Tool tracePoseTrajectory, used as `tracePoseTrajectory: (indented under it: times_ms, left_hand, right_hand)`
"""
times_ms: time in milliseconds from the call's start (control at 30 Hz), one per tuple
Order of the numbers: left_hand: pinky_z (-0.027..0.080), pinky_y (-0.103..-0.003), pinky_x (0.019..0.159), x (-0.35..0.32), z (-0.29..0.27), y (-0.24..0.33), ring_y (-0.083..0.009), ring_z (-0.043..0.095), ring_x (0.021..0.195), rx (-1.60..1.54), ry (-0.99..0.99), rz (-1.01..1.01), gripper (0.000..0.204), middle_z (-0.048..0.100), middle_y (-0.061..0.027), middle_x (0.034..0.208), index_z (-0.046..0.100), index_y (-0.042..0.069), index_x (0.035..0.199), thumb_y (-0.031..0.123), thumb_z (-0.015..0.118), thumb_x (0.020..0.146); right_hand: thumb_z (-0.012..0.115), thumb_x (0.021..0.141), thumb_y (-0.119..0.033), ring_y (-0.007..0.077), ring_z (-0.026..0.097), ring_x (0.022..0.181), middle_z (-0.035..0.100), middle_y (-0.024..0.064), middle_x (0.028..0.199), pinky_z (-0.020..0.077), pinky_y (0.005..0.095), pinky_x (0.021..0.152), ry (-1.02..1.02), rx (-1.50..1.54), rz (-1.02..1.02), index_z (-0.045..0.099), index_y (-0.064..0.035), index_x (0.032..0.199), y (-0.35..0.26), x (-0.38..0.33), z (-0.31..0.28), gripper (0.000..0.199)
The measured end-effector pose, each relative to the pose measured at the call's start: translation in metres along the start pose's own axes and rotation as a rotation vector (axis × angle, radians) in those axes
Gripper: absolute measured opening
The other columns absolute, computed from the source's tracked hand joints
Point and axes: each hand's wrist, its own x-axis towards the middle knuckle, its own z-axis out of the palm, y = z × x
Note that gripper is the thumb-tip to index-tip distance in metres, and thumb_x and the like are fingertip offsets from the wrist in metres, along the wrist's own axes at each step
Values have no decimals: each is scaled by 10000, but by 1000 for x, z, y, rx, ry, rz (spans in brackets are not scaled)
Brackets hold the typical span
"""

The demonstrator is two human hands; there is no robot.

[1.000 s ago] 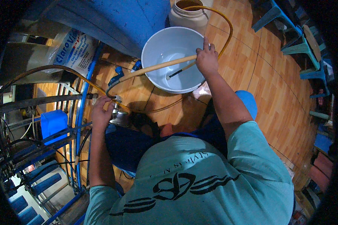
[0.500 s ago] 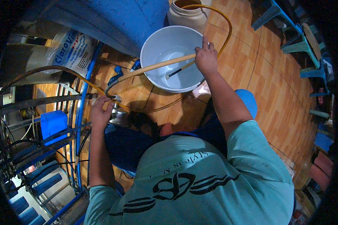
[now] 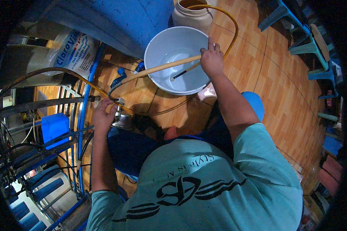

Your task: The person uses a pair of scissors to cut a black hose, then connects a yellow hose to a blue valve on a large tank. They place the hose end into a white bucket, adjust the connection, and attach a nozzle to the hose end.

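Observation:
My right hand (image 3: 212,59) is closed around a pale tan hose (image 3: 162,67) at the far rim of a white bucket (image 3: 154,75). A thinner hose with a black, light-tipped end (image 3: 179,74) also passes by that hand, and its end hangs inside the bucket. From there an amber hose (image 3: 235,29) loops up to a cream wide-mouthed jar (image 3: 191,17). My left hand (image 3: 104,115) is closed, thumb and fingers together, beside a dark fitting and a silver pump-like part (image 3: 123,120). What exactly it grips is hidden.
Blue pipes and a dark metal frame (image 3: 83,115) stand at the left, with a blue box (image 3: 56,130) on it. A large blue drum (image 3: 142,23) is behind the bucket. A printed sack (image 3: 75,54) leans near it. Teal plastic stools (image 3: 312,48) line the right side.

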Motion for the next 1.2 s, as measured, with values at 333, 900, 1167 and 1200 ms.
tracePoseTrajectory:
  times_ms: [333,900,1167,1200]
  left_hand:
    - [476,-378,945,2,3,-6,-323,617,1090,-19,-11,35,236,651,-170,1126,675,26,982,168,739,805]
    - [483,-386,938,3,5,-8,-328,622,1077,-36,-3,56,245,649,-186,1134,679,16,984,185,731,814]
    - [478,-386,946,3,2,-4,-333,618,1090,1,-16,35,246,649,-188,1147,681,17,985,185,728,812]
    - [477,-386,947,3,2,-4,-334,617,1092,2,-13,35,246,649,-188,1148,681,18,986,185,728,812]
  right_hand:
    - [610,823,-139,403,466,1235,362,170,1483,499,489,902,10,4,4,726,-112,1008,1,0,3,220]
    - [629,804,-133,393,470,1233,361,173,1487,497,494,905,19,17,5,723,-120,1023,1,0,4,238]
    - [628,816,-151,392,467,1232,356,174,1494,496,476,897,23,-14,4,724,-124,1015,0,1,4,223]
    - [626,817,-152,392,466,1232,356,175,1494,496,475,896,19,-19,3,724,-125,1015,0,1,4,223]
